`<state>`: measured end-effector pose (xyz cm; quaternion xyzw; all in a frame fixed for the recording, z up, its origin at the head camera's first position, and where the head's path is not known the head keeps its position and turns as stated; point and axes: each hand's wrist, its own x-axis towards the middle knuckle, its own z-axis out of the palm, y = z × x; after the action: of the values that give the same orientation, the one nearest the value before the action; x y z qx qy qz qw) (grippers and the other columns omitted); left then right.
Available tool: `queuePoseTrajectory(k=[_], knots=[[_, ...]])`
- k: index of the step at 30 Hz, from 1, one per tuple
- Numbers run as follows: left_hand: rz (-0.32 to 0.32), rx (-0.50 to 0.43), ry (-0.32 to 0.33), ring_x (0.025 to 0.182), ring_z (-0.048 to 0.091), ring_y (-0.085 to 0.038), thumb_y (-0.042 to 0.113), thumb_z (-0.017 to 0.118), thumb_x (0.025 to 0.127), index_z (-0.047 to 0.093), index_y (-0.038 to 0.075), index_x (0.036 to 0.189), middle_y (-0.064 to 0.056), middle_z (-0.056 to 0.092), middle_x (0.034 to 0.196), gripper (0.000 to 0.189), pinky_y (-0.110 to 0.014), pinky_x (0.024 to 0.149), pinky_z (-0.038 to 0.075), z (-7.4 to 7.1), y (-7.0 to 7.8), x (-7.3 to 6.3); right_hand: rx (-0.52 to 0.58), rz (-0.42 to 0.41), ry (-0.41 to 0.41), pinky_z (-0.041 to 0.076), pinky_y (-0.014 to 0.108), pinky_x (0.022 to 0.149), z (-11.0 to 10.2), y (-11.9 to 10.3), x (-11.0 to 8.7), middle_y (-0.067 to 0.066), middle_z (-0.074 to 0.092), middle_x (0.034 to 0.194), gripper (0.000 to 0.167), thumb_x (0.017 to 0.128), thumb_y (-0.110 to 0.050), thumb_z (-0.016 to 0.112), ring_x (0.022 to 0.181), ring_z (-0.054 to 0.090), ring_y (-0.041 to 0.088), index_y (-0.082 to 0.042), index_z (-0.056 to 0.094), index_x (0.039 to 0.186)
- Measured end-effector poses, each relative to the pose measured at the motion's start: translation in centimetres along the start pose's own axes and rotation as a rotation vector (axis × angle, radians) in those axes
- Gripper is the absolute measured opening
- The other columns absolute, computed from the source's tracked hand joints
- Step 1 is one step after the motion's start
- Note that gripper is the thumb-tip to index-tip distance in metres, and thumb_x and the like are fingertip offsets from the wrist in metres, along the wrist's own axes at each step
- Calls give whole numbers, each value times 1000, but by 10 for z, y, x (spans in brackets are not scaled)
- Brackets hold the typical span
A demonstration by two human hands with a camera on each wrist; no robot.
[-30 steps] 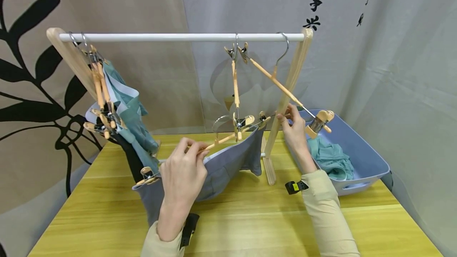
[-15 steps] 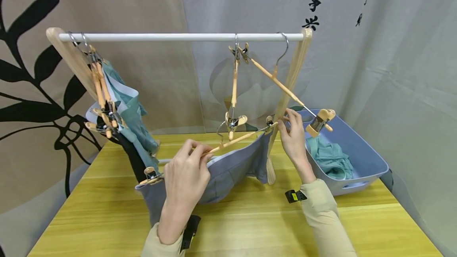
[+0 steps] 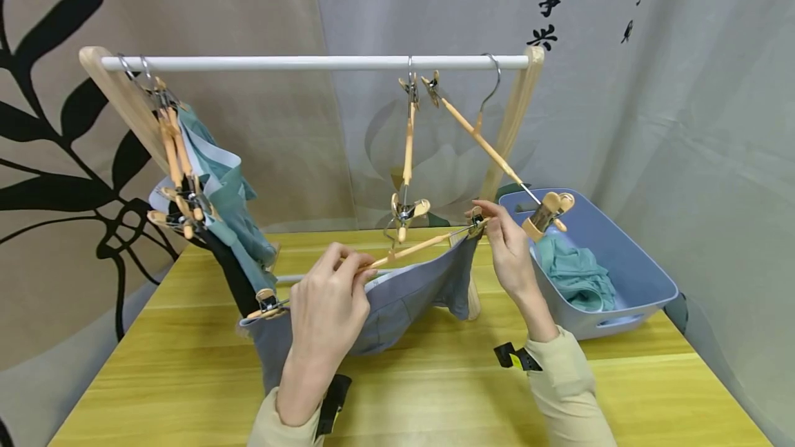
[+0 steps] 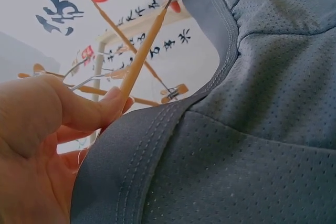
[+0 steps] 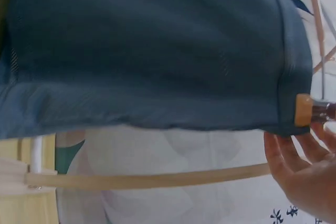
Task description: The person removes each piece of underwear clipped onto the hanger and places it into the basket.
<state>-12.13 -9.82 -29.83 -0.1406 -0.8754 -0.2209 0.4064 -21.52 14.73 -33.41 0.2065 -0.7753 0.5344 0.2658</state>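
Blue-grey underpants (image 3: 406, 295) hang from a wooden clip hanger (image 3: 422, 245) held low in front of the rack, their waistband sagging between the two clips. My left hand (image 3: 329, 302) pinches the hanger's bar near its middle; the left wrist view shows thumb and fingers around the wood above the waistband. At the hanger's far right end, my right hand (image 3: 509, 247) grips the clip (image 3: 477, 222), which bites the waistband's corner. In the right wrist view, the fingers curl below that clip (image 5: 303, 109), beside the fabric edge. The left clip (image 3: 267, 303) also holds the waistband.
A white rod (image 3: 279, 63) on wooden legs spans the table. Two bare clip hangers (image 3: 408, 150) hang at its right, close above my hands; teal and light-blue garments (image 3: 226, 185) hang at left. A blue basket (image 3: 640, 261) with a teal garment (image 3: 574, 274) stands at right.
My right hand has moved down and toward me and now grips the clip end. The hanger with the underpants has shifted slightly right, and the bare hanger above has swung a little.
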Motion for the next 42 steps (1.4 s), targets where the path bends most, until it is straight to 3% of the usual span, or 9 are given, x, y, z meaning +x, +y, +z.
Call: queuePoseTrajectory(k=[4,6,8,12,18,34,39,42], knots=[[12,-5,11,54,56,-18,9,75,78,73,9,82,-2,63,80,4,-25,42,34,-1,1,0,56,18,-64,41,18,82,-1,-7,-1,17,63,104,42,104,-30,30,94,55,-1,-4,53,129],[14,-7,10,54,56,-18,9,75,79,73,9,82,-2,63,80,4,-24,42,35,-2,1,0,62,70,-97,41,23,91,-3,-9,-1,15,60,112,40,104,-28,31,107,54,4,-4,51,128],[18,-11,10,54,56,-18,8,74,79,73,9,82,-3,63,80,4,-24,42,35,-3,1,0,54,106,-109,41,20,91,-5,-11,-2,13,58,115,37,104,-25,34,105,53,4,0,51,126],[24,-13,3,54,56,-17,9,73,81,73,9,82,-3,64,81,2,-24,42,35,-4,0,-1,56,88,-78,41,16,80,-6,-10,-1,1,58,106,33,102,-20,39,91,51,2,7,54,115],[27,-20,0,53,56,-16,10,72,82,74,9,82,-3,64,81,2,-23,42,35,-4,0,-1,188,14,-19,38,17,69,-4,-9,-3,-10,54,89,38,100,-23,44,76,47,2,14,55,105],[9,-36,-30,53,56,-15,8,73,81,74,9,83,-4,64,81,3,-23,44,38,-5,-1,-2,268,-18,12,43,18,70,-2,-9,-3,-10,58,85,35,99,-20,49,77,53,3,14,54,97],[14,-32,-28,54,56,-16,10,72,82,74,7,82,-4,63,80,3,-24,44,39,-5,-1,-2,291,22,22,45,17,72,-2,-10,-3,-11,59,85,38,98,-24,51,79,55,3,14,52,99],[18,-30,-25,54,56,-16,10,72,82,74,7,82,-4,63,80,3,-24,45,39,-5,-1,-2,313,44,46,46,17,73,-1,-11,-3,-11,61,86,30,97,-18,52,80,57,2,12,53,99]])
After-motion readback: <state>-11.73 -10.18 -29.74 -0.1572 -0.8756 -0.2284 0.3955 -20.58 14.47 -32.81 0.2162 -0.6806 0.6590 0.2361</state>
